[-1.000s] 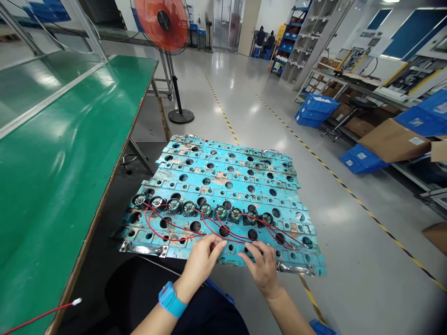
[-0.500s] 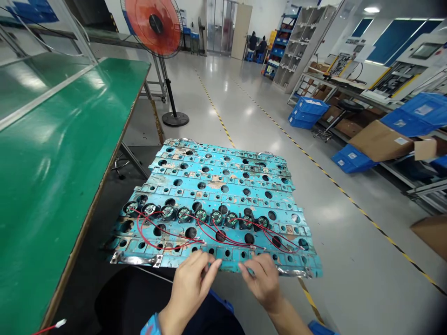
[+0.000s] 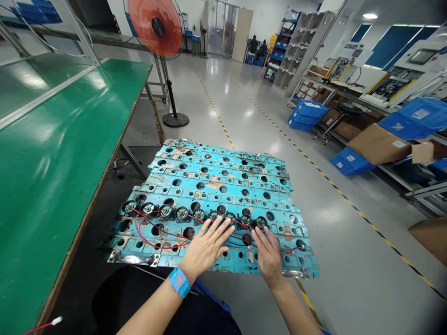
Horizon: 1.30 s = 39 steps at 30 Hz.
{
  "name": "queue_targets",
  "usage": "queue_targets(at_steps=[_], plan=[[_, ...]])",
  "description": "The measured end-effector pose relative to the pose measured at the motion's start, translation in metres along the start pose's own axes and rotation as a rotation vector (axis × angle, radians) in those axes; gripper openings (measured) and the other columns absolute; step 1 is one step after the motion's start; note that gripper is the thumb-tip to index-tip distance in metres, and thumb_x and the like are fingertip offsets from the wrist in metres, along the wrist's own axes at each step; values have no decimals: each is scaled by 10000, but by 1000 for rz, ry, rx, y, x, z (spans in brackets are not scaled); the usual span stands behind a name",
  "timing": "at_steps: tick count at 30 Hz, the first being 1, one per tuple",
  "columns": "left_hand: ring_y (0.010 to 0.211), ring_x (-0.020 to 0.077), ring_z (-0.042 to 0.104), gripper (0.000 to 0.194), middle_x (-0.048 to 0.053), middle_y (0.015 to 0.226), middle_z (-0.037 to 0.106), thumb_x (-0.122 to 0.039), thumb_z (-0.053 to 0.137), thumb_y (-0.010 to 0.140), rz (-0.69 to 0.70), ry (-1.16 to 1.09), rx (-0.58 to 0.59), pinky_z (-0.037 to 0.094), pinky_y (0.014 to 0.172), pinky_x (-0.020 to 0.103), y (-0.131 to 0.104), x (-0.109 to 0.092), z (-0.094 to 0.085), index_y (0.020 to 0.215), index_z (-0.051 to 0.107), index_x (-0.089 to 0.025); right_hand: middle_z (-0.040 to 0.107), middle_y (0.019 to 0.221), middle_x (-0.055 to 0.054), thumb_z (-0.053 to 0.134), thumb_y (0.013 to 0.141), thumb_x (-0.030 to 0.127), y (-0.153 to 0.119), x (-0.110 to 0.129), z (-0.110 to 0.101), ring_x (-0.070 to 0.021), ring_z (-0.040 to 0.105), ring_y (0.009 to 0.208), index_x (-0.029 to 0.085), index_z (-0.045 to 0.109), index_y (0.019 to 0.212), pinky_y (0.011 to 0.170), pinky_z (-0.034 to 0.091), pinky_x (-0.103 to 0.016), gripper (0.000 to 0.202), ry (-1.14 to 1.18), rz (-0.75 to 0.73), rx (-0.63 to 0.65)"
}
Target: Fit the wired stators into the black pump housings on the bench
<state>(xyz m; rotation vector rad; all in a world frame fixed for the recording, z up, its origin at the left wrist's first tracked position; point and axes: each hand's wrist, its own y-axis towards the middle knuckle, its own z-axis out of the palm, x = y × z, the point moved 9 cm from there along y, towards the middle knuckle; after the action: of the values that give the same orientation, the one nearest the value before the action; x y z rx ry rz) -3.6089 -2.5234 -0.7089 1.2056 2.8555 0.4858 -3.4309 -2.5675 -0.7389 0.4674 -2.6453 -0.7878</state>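
A worn turquoise board (image 3: 209, 179) full of round holes lies in front of me, with metal handles (image 3: 134, 258) at its edges. Across it runs a row of several small round black parts (image 3: 165, 211) with green circuit faces and red wires (image 3: 150, 245). My left hand (image 3: 207, 244), a blue band on its wrist, lies flat with fingers spread over the wires, fingertips by the middle parts. My right hand (image 3: 268, 256) is palm down with fingers stretched, its tips at the rightmost round part (image 3: 260, 222). Both hands hide some of the wires beneath them.
A green-topped bench (image 3: 87, 135) runs along the left, a red wire with a white connector (image 3: 56, 321) at its near end. Beyond stands a fan (image 3: 159, 28). Blue bins (image 3: 307, 114) and cardboard boxes (image 3: 379, 144) line the right. Two people sit far back.
Both hands have moved forward from the board's near edge onto the wires and round parts. Their curled fingers have straightened, and the left hand's have spread.
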Motion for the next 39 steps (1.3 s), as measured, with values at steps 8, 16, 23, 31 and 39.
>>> queue_targets(at_steps=[8, 16, 23, 31, 39], plan=[[1538, 225, 223, 680, -17, 1676, 247, -516, 407, 1020, 9, -20, 54, 201, 1240, 437, -1, 2, 8, 1602, 163, -263, 640, 1339, -87, 455, 967, 57, -2, -13, -16, -248, 565, 1277, 263, 559, 1411, 1030, 522, -482, 501, 110, 93, -111], [1525, 226, 275, 626, 2, 1659, 289, -287, 426, 1032, 52, -37, 7, 211, 1243, 418, 0, -5, 4, 1604, 175, -245, 726, 963, -49, 539, 979, 153, 5, -27, -27, -202, 630, 920, 222, 684, 955, 806, 545, -367, 163, 129, 268, -142], [1518, 277, 290, 659, 70, 1655, 300, -350, 511, 1008, 73, -4, -36, 194, 1244, 439, -6, -13, -3, 1591, 249, -191, 635, 923, -58, 543, 985, 194, 10, -41, -24, -211, 594, 902, 211, 683, 932, 828, 497, -359, 151, 52, 324, -100], [1515, 270, 303, 603, 69, 1656, 303, -371, 456, 1027, 153, -49, -66, 245, 1219, 429, -10, -27, -50, 1582, 282, -214, 595, 792, -14, 556, 958, 173, 3, -12, -44, -166, 583, 730, 202, 584, 878, 679, 485, -287, 90, 73, 274, -126], [1481, 154, 374, 452, -62, 1563, 473, -284, 429, 1025, 150, -175, 22, 446, 1161, 318, -67, -46, -175, 1468, 489, -349, 664, 708, -31, 434, 1007, 276, 45, 125, -62, -236, 642, 642, 294, 641, 1016, 597, 522, -407, 208, 482, -314, -244]])
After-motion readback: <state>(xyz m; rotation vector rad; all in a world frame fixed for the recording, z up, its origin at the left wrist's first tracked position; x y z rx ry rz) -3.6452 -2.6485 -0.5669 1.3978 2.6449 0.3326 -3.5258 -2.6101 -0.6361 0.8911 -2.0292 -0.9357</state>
